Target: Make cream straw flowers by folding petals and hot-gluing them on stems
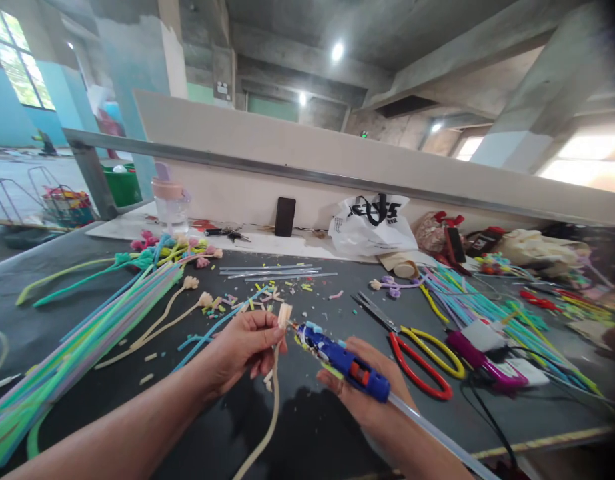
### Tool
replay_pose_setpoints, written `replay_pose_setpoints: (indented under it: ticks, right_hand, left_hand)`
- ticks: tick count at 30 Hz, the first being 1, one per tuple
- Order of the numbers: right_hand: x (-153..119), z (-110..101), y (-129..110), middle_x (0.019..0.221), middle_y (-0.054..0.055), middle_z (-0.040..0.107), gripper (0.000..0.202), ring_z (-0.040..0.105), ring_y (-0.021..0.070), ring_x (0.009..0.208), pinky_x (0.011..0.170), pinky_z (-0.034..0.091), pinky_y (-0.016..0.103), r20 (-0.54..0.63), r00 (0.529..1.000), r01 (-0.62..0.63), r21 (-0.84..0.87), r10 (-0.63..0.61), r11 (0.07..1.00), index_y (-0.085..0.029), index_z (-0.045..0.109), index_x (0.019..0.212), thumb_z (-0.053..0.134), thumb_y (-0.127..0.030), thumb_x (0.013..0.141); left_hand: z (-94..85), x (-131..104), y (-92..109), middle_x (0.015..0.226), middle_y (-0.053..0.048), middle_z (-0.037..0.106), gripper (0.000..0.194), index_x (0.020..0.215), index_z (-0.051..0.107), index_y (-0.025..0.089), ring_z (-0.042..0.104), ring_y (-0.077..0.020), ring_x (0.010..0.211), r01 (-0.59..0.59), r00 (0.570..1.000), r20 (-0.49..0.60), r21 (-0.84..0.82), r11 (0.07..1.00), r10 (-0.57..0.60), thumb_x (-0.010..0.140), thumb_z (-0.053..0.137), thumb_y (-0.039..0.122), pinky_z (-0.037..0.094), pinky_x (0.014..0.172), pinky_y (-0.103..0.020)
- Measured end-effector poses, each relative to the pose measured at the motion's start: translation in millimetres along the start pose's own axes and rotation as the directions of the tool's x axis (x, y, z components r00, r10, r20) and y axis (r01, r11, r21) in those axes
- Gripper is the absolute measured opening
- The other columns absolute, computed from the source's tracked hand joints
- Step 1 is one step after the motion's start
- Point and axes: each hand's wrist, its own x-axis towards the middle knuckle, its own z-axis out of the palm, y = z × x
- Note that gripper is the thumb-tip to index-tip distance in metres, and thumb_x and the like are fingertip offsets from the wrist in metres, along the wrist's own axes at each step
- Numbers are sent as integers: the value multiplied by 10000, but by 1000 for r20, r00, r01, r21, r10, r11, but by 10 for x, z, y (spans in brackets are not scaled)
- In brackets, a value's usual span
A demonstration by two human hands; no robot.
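Near the middle of the head view, my left hand (252, 343) pinches a cream pipe-cleaner stem (273, 407) just below its bundled top end (285, 315). The stem hangs down toward the bottom edge. My right hand (367, 380) is wrapped round a blue glue gun (342, 357), its nozzle pointing left at the bundle, touching or very close to it. A clear glue stick (432, 433) runs out of the gun's back end. Small cut pieces (267, 297) lie scattered on the dark table beyond my left hand.
Scissors (417, 353) with red and yellow handles lie right of the gun, beside a magenta tool (487, 360) with a cable. Pipe-cleaner bundles lie at left (112, 333) and right (487, 307). Behind stand a bottle (171, 207), a phone (285, 217) and a white bag (370, 227).
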Motion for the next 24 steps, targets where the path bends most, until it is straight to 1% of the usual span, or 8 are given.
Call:
replay_pose_setpoints:
  ticks: [6, 9, 12, 17, 20, 24]
  right_hand:
    - [26, 4, 4, 565, -9, 533, 287, 527, 142, 504, 461, 433, 236, 38, 999, -15, -47, 17, 999, -219, 531, 586, 653, -446, 711]
    - [21, 14, 17, 575, -10, 528, 305, 522, 138, 510, 467, 422, 234, 50, 999, -19, -28, 20, 999, -216, 514, 585, 634, -456, 729]
    - [17, 6, 6, 573, -18, 507, 325, 507, 125, 503, 465, 403, 223, 84, 996, -19, -17, 20, 1000, -209, 482, 575, 622, -449, 743]
    - [41, -44, -64, 550, -40, 438, 372, 456, 95, 469, 441, 362, 203, 153, 988, -18, -35, 23, 999, -195, 422, 550, 628, -441, 738]
    - [52, -54, -71, 558, -37, 440, 351, 458, 98, 482, 457, 369, 205, 148, 989, -19, -27, 23, 999, -195, 432, 561, 626, -425, 741]
    - [50, -47, -57, 561, -32, 447, 342, 461, 105, 490, 467, 367, 215, 145, 988, -44, -16, 46, 999, -196, 435, 568, 616, -420, 752]
  left_hand:
    - [4, -5, 18, 561, 19, 549, 243, 693, 544, 126, 448, -29, 347, -6, 1000, 15, 9, 1000, 6, 748, 622, 350, 269, 299, -119]
    - [1, 1, 16, 588, 9, 571, 239, 698, 544, 129, 451, -30, 340, -2, 1000, 10, -3, 1000, 2, 738, 633, 347, 268, 297, -124]
    - [-8, 2, 8, 616, 2, 590, 230, 709, 544, 133, 455, -29, 340, 3, 1000, 3, -12, 1000, -3, 731, 641, 340, 269, 296, -123]
    - [-15, -10, -2, 566, 14, 562, 229, 700, 552, 132, 456, -33, 338, -1, 1000, 13, -4, 1000, 1, 736, 637, 341, 269, 295, -123]
    - [-16, -10, -5, 554, 15, 556, 233, 700, 555, 129, 451, -33, 338, -3, 1000, 28, -4, 1000, 3, 743, 630, 346, 274, 300, -125]
    - [-17, -7, 1, 490, 33, 511, 242, 695, 559, 127, 446, -36, 337, 1, 999, 41, 18, 1000, -2, 753, 619, 354, 274, 302, -120]
